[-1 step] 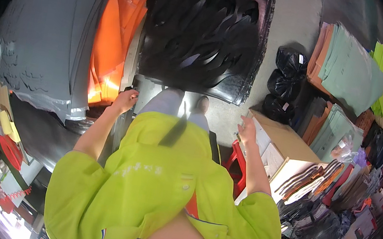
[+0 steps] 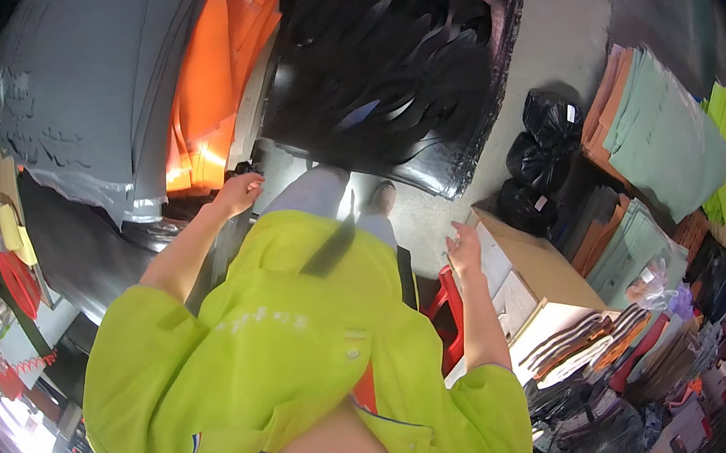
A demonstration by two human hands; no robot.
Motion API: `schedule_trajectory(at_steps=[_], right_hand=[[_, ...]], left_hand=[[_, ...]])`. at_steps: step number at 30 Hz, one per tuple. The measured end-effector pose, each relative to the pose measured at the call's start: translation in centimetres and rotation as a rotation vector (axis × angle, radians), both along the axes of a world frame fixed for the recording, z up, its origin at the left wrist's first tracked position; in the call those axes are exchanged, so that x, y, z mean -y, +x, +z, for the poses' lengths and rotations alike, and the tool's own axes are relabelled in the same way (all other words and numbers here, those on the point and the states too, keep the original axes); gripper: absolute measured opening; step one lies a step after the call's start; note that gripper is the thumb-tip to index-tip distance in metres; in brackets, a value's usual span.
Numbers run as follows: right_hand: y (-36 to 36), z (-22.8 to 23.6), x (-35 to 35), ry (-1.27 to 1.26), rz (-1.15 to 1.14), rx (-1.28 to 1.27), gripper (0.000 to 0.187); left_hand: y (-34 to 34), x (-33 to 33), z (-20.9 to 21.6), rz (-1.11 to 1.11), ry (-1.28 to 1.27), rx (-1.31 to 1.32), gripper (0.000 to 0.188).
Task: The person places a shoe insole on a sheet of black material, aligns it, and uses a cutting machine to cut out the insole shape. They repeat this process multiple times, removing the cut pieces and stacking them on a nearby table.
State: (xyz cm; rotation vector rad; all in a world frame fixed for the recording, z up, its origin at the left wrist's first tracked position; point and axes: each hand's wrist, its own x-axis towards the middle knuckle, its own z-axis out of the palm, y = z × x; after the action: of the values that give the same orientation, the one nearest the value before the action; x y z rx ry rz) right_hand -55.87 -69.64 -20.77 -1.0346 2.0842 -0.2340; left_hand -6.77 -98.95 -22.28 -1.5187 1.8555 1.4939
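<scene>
My left hand (image 2: 239, 193) is held out beside the orange sheets, its fingers curled in. A small black part (image 2: 245, 168) shows right at its fingertips; whether the hand grips anything is too small to make out. On the other side, my right hand (image 2: 465, 247) hangs near the wooden cabinet with fingers loosely bent and apart, nothing visible in them. Between the hands, a dark narrow strip (image 2: 332, 248) appears over my yellow-green shirt front. Ahead of my feet lies a wide black sheet (image 2: 382, 57) with many curved cut-outs.
Large grey sheets (image 2: 94, 57) and orange sheets (image 2: 221, 68) are stacked at the left. To the right are black wrapped bundles (image 2: 539, 160), a wooden cabinet (image 2: 548, 267), green sheets (image 2: 667, 133) and a red stool (image 2: 450, 310). Folded materials (image 2: 588, 346) sit on the cabinet's near side.
</scene>
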Motion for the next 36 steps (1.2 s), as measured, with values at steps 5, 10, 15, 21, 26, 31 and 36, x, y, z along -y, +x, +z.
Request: schedule_trajectory(at_steps=[5,10,15,21,26,31,36], right_hand=[[0.8,-2.5,-2.3,0.013,0.12,0.078,0.043],[-1.3,-3.9,-3.2,0.039,-0.089,0.326,0.023],[-3.0,-4.6,-1.9,0.057,0.161,0.078,0.045],[2.1,-4.1,3.5,0.055,0.005,0.472,0.021],[18.9,-1.4,11.9,-0.152,0.602,0.645,0.019],[41.6,0.3,16.0,0.238,0.731,0.789,0.043],[54.0,0.6,15.3,0.088,0.793,0.419,0.079]], left_hand=[[0.7,-7.6,0.0,0.203,-0.03,0.007,0.028],[0.4,-15.4,2.6,0.364,-0.114,0.008,0.026],[0.8,-23.9,5.9,0.368,-0.239,0.18,0.03],[7.5,-29.3,7.1,1.056,-0.679,0.373,0.022],[15.5,-32.7,5.2,1.864,-0.362,-0.085,0.023],[21.7,-39.1,2.1,2.453,-0.431,-0.31,0.033],[27.0,-46.0,0.9,3.039,-0.38,-0.443,0.044]])
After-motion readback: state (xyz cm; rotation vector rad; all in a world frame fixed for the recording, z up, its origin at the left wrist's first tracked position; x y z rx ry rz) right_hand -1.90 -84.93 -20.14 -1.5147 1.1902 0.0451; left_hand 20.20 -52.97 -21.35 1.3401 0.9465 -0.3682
